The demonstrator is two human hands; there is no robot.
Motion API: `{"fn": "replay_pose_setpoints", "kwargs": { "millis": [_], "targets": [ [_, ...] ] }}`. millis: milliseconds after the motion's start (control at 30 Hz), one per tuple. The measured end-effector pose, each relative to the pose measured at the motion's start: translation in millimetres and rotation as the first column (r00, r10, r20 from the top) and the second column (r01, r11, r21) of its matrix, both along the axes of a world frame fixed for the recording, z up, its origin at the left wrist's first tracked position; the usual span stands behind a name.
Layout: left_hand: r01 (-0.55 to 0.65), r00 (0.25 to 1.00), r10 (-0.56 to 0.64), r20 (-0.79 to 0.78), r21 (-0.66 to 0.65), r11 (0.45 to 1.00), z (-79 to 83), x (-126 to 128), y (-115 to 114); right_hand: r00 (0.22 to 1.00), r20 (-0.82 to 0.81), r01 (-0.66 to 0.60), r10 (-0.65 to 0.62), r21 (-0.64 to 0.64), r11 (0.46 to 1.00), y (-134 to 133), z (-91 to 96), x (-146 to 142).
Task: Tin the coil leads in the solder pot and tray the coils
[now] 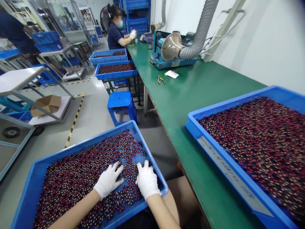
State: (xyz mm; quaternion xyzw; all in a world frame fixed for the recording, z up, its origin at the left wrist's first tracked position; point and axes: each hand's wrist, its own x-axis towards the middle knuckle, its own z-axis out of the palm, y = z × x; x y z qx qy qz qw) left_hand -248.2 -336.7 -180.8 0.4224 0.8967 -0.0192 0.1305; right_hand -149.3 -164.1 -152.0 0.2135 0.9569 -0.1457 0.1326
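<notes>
A blue tray (pixel 81 149) in front of me holds a layer of small ring-shaped parts (pixel 71 181), dark with red and copper-coloured spots. Over its right half, my left hand (pixel 108 180), in a white glove, has its fingers spread and touching the rings. Close to the tray's right wall is my right hand (pixel 147 180), also gloved, with fingers apart and fingertips down among the rings. A small shiny bit shows beside its thumb; I cannot make out what it is. Between the two hands the rings lie loosely, with blue tray bottom showing.
On the green workbench (pixel 173 105) to the right stands another blue tray (pixel 197 130) full of similar rings. Farther back are a blue machine (pixel 164 62) with a duct, pliers (pixel 161 79) and a white paper (pixel 172 74). A blue stool (pixel 121 100) and a seated co-worker (pixel 115 35) are ahead.
</notes>
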Motion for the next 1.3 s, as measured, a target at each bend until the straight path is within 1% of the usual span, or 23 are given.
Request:
{"fn": "replay_pose_setpoints", "kwargs": {
  "millis": [133, 233, 367, 467, 533, 600, 667, 733, 800, 833, 900, 933, 967, 1000, 1033, 1067, 1100, 1167, 1200, 1233, 1267, 1300],
  "targets": [
    [-0.086, 0.996, 0.086, -0.002, 0.003, 0.996, -7.0, 6, 8, 1.0, 0.001, -0.001, 0.001, -0.03, 1.0, 2, 0.8, 1],
    [-0.105, 0.994, 0.104, 0.037, 0.034, 0.994, -12.6, 4, 11, 1.0, 0.003, -0.005, 0.005, -0.077, 0.997, 8, 2.3, -1],
    [-0.112, 0.987, 0.093, 0.132, 0.146, 0.983, -16.2, -4, 7, 0.999, 0.013, 0.04, -0.039, -0.114, 0.993, 8, 1.7, -3],
    [-0.174, 0.968, 0.113, 0.226, 0.271, 0.947, -16.7, -8, 3, 0.995, 0.01, 0.101, -0.101, -0.154, 0.983, 4, 2.2, -2],
    [-0.259, 0.941, 0.149, 0.306, 0.363, 0.895, -15.7, -9, 3, 0.991, -0.008, 0.131, -0.135, -0.211, 0.969, 3, 4.4, -1],
    [-0.38, 0.894, 0.199, 0.402, 0.443, 0.812, -12.7, -9, 4, 0.985, -0.039, 0.147, -0.166, -0.291, 0.945, 5, 7.0, 0],
    [-0.528, 0.817, 0.26, 0.515, 0.487, 0.695, -7.6, -7, 6, 0.976, -0.076, 0.159, -0.202, -0.383, 0.91, 9, 8.2, 2],
    [-0.683, 0.7, 0.313, 0.642, 0.474, 0.556, -0.6, -4, 8, 0.962, -0.116, 0.162, -0.247, -0.484, 0.86, 14, 6.6, 2],
    [-0.816, 0.549, 0.328, 0.769, 0.409, 0.408, 7.1, -1, 12, 0.94, -0.161, 0.153, -0.302, -0.592, 0.791, 18, 2.2, 3],
    [-0.869, 0.469, 0.318, 0.824, 0.365, 0.335, 10.9, 0, 14, 0.925, -0.182, 0.143, -0.335, -0.648, 0.748, 20, -0.4, 2],
    [-0.942, 0.316, 0.266, 0.911, 0.268, 0.202, 18.3, 1, 19, 0.89, -0.208, 0.115, -0.406, -0.76, 0.64, 23, -4.4, 1],
    [-0.964, 0.251, 0.229, 0.941, 0.221, 0.147, 22.1, 1, 22, 0.874, -0.205, 0.097, -0.44, -0.815, 0.571, 24, -4.9, 1],
    [-0.978, 0.196, 0.188, 0.962, 0.179, 0.103, 26.4, 1, 25, 0.861, -0.191, 0.076, -0.471, -0.868, 0.491, 24, -3.8, 0],
    [-0.987, 0.156, 0.147, 0.977, 0.148, 0.068, 31.2, 2, 29, 0.851, -0.17, 0.053, -0.497, -0.914, 0.402, 24, -0.6, 1],
    [-0.991, 0.134, 0.108, 0.985, 0.13, 0.042, 36.9, 3, 34, 0.842, -0.145, 0.028, -0.52, -0.95, 0.311, 24, 4.8, 2],
    [-0.992, 0.129, 0.073, 0.989, 0.127, 0.023, 43.8, 5, 39, 0.833, -0.123, 0.002, -0.539, -0.974, 0.226, 25, 12.6, 4],
    [-0.99, 0.14, 0.045, 0.989, 0.14, 0.012, 51.9, 8, 46, 0.822, -0.11, -0.024, -0.558, -0.987, 0.159, 26, 22.5, 8],
    [-0.981, 0.192, 0.002, 0.981, 0.192, 0.021, 71.5, 17, 65, 0.791, -0.089, -0.09, -0.605, -0.995, 0.028, 31, 47.4, 22],
    [-0.973, 0.228, -0.018, 0.974, 0.228, 0.045, 82.5, 22, 76, 0.773, -0.081, -0.132, -0.629, -0.991, -0.035, 35, 61.3, 33],
    [-0.961, 0.262, -0.042, 0.964, 0.265, 0.084, 93.5, 27, 90, 0.751, -0.058, -0.191, -0.658, -0.973, -0.133, 40, 75.3, 46],
    [-0.941, 0.303, -0.075, 0.95, 0.311, 0.133, 103.8, 33, 106, 0.731, -0.049, -0.239, -0.681, -0.953, -0.188, 46, 88.8, 62],
    [-0.913, 0.341, -0.114, 0.933, 0.357, 0.195, 112.8, 40, 123, 0.701, -0.055, -0.27, -0.711, -0.944, -0.193, 53, 101.4, 79]
  ]
}}
